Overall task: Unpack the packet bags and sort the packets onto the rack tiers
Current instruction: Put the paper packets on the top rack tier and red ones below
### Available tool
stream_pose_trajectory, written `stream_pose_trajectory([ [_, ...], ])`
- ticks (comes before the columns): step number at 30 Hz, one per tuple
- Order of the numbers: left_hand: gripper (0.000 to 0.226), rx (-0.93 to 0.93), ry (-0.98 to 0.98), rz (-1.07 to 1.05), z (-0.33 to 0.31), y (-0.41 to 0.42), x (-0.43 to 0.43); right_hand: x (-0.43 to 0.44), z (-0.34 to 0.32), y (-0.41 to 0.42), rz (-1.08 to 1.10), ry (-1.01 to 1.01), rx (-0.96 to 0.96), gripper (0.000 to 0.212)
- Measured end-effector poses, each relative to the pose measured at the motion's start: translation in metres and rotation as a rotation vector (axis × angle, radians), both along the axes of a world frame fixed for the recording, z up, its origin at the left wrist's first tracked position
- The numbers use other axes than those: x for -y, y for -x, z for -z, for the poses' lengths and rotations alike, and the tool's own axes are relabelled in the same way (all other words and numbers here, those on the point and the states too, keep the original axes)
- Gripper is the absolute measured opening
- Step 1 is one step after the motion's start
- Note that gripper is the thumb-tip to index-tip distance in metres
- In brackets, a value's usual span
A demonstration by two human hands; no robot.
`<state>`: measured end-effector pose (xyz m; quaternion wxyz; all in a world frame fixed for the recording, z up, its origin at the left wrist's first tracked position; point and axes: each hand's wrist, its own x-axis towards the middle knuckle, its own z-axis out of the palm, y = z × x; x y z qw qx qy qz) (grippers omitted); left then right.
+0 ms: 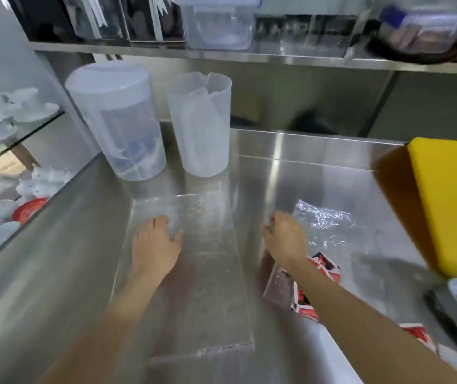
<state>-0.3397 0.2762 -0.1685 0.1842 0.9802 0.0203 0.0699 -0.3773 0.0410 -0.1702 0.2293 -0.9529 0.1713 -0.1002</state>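
Clear plastic, a flat empty bag (pixel 194 261), lies under the left hand (pixel 154 245), whose grip is spread flat. Right hand (pixel 287 239), fingers curled, touches a crumpled bag (pixel 327 223). Red packets (pixel 305 289) lie on the steel bench (pixel 55 273) beneath its forearm.

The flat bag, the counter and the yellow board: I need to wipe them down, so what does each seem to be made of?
Flat bag: thin clear plastic film, glossy; the counter shows through it.
Counter: probably stainless steel, brushed; it has grey streaky reflections.
Yellow board: likely matte plastic, opaque with a thick edge.
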Motion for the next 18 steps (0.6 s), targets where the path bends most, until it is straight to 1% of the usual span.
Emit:
stream_pose_trajectory([
  [2,0.048,0.025,0.125,0.134,-0.006,0.000,0.050,0.026,-0.001,0.009,0.122,0.003,0.027,0.034],
  [4,0.064,-0.020,0.224,0.257,-0.005,0.008,0.096,0.052,0.004,0.024,0.258,-0.043,-0.023,0.054],
  [6,0.080,-0.115,0.215,0.360,0.003,0.018,0.131,0.075,0.014,0.042,0.354,-0.089,-0.129,0.074],
  [9,0.088,-0.318,0.108,0.475,0.021,0.036,0.165,0.103,0.029,0.066,0.489,-0.200,-0.254,0.088],
  [11,0.089,-0.436,0.088,0.515,0.030,0.047,0.179,0.114,0.036,0.077,0.597,-0.299,-0.289,0.091],
  [12,0.087,-0.457,0.097,0.514,0.033,0.051,0.184,0.118,0.039,0.082,0.632,-0.316,-0.280,0.091],
  [15,0.071,-0.365,0.097,0.508,0.036,0.059,0.195,0.122,0.041,0.087,0.673,-0.327,-0.224,0.084],
  [18,0.061,-0.330,0.134,0.519,0.035,0.061,0.202,0.128,0.037,0.084,0.721,-0.509,-0.206,0.069],
])
